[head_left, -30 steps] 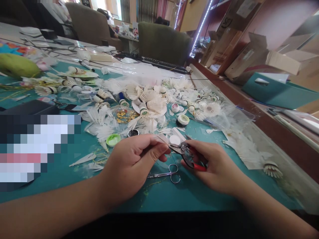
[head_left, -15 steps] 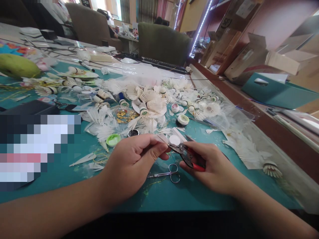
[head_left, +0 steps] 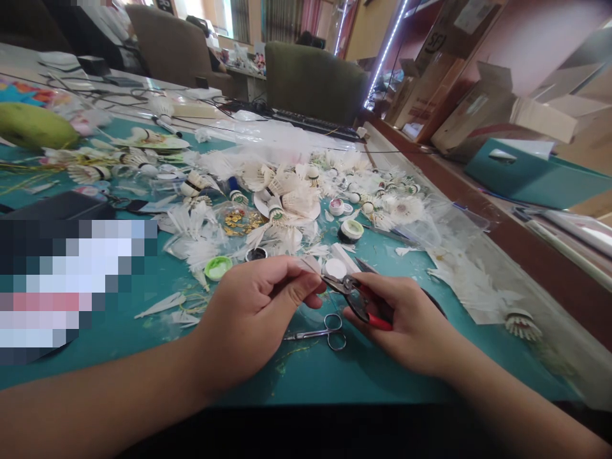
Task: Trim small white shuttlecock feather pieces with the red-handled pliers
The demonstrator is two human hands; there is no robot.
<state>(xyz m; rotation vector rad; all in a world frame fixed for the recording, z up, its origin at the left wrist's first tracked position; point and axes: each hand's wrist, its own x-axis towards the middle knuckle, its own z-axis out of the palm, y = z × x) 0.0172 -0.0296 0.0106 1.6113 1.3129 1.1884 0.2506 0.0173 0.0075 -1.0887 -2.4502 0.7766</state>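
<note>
The red-handled pliers [head_left: 356,298] sit in the right hand [head_left: 406,322], low and right of centre over the teal cutting mat, their steel nose pointing at 9 o'clock. That hand's grip is clenched round the handles. The left hand [head_left: 253,312] has a pinching grip on a thin white feather strip [head_left: 310,264], which is too slight to make out well. The plier nose lies just beside the left fingertips [head_left: 310,288], though I cannot tell whether it bites the strip.

Steel scissors [head_left: 321,333] lie shut on the teal tabletop [head_left: 363,376] at 6 o'clock from the pliers, with a white disc [head_left: 335,268] at 12 o'clock, right by the hands. A green-lidded pot [head_left: 217,268] stands at 9 o'clock beyond the left hand, and a white tape roll [head_left: 351,230] at 1 o'clock. Farther out at 11 o'clock, loose feathers and half-built shuttlecocks [head_left: 291,201] heap around a white plate [head_left: 261,205], with gold sequins [head_left: 238,221] beside them. A lone shuttlecock [head_left: 523,325] rests near the tabletop's edge at 3 o'clock. Past that edge, at 2 o'clock, stand a teal box [head_left: 535,178] and cardboard cartons [head_left: 478,108], while a keyboard [head_left: 310,121] and an olive chair [head_left: 315,83] lie at 12 o'clock.
</note>
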